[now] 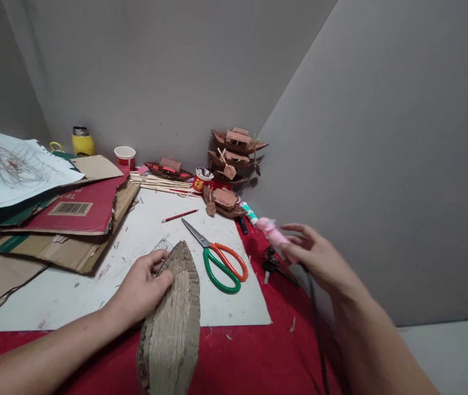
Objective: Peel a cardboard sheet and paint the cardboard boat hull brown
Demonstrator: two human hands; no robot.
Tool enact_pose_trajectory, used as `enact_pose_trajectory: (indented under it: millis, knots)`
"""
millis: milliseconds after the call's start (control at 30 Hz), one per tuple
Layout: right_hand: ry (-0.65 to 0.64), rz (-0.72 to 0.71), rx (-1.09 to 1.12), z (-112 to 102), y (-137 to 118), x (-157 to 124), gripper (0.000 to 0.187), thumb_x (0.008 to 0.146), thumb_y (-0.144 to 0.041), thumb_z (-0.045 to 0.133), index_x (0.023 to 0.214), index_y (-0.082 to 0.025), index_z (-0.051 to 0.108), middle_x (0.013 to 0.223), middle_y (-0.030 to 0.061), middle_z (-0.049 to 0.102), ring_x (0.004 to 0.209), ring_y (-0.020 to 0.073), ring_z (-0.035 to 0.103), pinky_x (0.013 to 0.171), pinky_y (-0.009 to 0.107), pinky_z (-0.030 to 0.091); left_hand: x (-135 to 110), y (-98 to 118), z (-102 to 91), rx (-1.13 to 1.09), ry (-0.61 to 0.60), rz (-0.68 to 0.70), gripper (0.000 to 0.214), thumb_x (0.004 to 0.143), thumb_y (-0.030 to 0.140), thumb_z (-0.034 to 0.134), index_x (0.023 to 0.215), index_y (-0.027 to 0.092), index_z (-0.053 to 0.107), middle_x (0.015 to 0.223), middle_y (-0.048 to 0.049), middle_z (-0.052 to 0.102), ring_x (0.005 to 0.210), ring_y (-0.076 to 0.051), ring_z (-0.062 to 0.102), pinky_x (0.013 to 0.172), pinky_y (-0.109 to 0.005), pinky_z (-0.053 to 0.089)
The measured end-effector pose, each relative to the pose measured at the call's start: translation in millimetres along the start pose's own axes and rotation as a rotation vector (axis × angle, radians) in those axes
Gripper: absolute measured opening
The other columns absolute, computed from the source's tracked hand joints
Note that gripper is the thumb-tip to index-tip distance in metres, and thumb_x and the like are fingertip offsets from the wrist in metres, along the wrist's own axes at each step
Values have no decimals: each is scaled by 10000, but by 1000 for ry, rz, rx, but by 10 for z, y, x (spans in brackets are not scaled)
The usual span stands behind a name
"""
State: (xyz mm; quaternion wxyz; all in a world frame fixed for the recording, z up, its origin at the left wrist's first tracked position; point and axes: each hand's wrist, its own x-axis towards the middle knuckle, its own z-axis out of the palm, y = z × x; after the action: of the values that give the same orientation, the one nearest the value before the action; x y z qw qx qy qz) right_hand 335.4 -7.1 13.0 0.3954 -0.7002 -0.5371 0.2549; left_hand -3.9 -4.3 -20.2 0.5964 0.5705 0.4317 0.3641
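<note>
My left hand (145, 282) grips a boat-shaped piece of layered corrugated cardboard (172, 329) by its left edge, thumb on top. The piece has a pointed far end and a ridged middle strip. On the right, my right hand (314, 255) has its fingers curled at the near end of a pink stick-like tool (272, 230); a dark cord (320, 334) runs down from beneath that hand. Between both hands lie scissors (221, 266) with one green and one orange handle. Beyond them is a red pencil (180, 215).
Small brown model boats (237, 145) are stacked at the back beside the wall, another boat (223, 200) in front. Wooden sticks (159, 184), paper cups (125, 156) and a yellow jar (83, 142) stand or lie behind. Cardboard sheets (81, 208) pile up left; keys (269, 263) lie right.
</note>
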Motion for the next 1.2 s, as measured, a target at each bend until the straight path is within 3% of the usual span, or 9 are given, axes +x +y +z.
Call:
enact_pose_trajectory:
  millis: [100,200,267,333,467,567,667,833,1200]
  knots:
    - [110,-55,441,-90,-191,-148,423,648,-326,725,1037,-219,596,895,28,628,614,128,558,541,254,508,15,-40,-13,35,-15,-4,123,760,210,510,823,167,607,687,44,572,636,-127,517,566,-209,391]
    - [-73,-103,532,74,-311,-380,345,706,-358,710,1010,-216,633,819,27,625,510,103,497,414,219,442,21,-79,-17,75,-25,-10,137,808,276,517,798,167,600,695,38,558,658,-132,509,587,-218,392]
    - [-206,-64,453,263,-350,-545,240,815,-387,633,956,-194,652,723,30,607,476,102,486,382,208,405,18,-89,-16,116,-20,3,171,827,309,514,761,172,591,682,41,541,663,-134,504,593,-219,388]
    - [-247,-80,359,441,-388,-685,278,859,-422,583,1020,-208,654,784,49,631,557,136,544,451,237,472,12,-81,-12,175,-9,20,190,835,314,505,727,177,580,672,42,532,672,-139,505,603,-222,388]
    - [-421,-293,173,661,-503,-831,486,889,-532,480,1254,-231,591,875,87,684,656,215,632,579,331,553,4,-61,-4,282,26,32,172,829,287,477,727,182,569,689,26,557,705,-170,532,639,-254,412]
    - [-486,-506,35,756,-548,-852,534,919,-501,435,1374,-227,493,1128,119,670,971,298,651,834,404,542,8,-74,-3,322,38,51,144,828,252,449,771,190,565,726,14,582,770,-196,569,713,-285,435]
    - [-454,-549,-40,842,-514,-851,489,913,-456,453,1345,-238,524,1115,109,689,1038,305,643,867,375,539,13,-95,-4,317,8,82,135,828,215,430,808,202,563,758,16,594,830,-203,586,773,-292,443]
    - [-409,-515,-85,926,-429,-842,412,899,-468,456,1199,-245,627,913,82,723,875,277,691,753,328,574,21,-99,6,328,-4,75,143,834,209,440,829,206,582,759,19,613,797,-194,596,742,-274,455]
    - [-317,-591,-134,960,-319,-858,287,900,-437,463,933,-255,683,688,48,666,618,212,652,613,289,558,25,-100,30,310,-11,63,283,909,409,452,807,188,597,808,3,670,762,-177,591,682,-252,437]
